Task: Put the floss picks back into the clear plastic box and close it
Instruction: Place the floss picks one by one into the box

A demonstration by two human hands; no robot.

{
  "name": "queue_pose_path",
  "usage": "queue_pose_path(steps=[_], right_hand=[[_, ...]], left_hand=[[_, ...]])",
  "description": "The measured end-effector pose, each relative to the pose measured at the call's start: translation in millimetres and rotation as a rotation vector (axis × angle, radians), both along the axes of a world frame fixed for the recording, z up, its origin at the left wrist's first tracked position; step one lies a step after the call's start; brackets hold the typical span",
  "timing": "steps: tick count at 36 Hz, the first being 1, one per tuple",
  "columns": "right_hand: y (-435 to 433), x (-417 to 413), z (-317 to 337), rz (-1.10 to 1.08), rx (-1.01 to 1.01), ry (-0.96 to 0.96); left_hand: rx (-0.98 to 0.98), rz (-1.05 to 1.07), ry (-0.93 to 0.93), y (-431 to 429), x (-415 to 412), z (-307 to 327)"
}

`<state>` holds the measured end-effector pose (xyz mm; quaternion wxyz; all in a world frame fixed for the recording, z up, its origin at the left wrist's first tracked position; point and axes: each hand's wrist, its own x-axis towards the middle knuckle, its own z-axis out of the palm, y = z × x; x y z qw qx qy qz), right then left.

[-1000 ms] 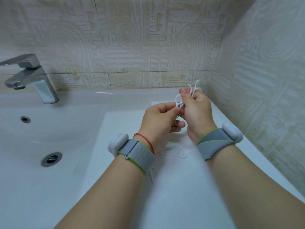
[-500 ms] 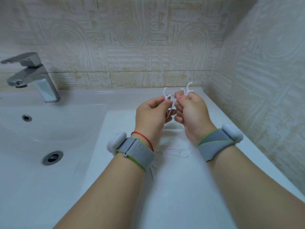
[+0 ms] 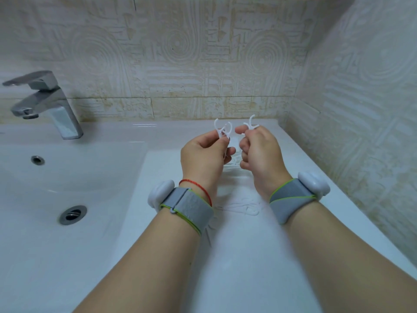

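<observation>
Two floss picks (image 3: 223, 131) are now pinched in my left hand (image 3: 203, 159), one pick (image 3: 250, 124) in my right hand (image 3: 259, 154); the hands have just separated. More picks (image 3: 244, 205) wait on the desk (image 3: 248, 279), toward its right edge; I cannot find the box.

Glossy sink (image 3: 67, 256); shiny metal tap (image 3: 46, 102); wht plastic picks (image 3: 222, 130)

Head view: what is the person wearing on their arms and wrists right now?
Both forearms are bare, no sleeves. Behind the left hand sits a grey fabric wristband edged in green, carrying a white rounded pod, plus a thin red string bracelet. Behind the right hand, a matching grey band and white pod.
</observation>
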<state>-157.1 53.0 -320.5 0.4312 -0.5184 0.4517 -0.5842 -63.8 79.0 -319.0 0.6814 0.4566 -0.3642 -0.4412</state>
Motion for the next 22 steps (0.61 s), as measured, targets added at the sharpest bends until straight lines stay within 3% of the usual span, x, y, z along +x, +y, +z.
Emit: queue_pose_path(steps=[9,14,22], right_hand=[[6.3,2.1,-1.1,-0.01,-0.137,0.123],[8.7,3.3,-0.8,-0.023,-0.198,0.155],[8.9,0.6,-0.5,0.027,-0.18,0.027]], left_hand=[[0.011,0.021,0.112,-1.0,4.6,-0.5],[0.006,-0.003,0.077,1.1,-0.9,0.0],[0.0,-0.022,0.048,0.1,-2.2,-1.0]])
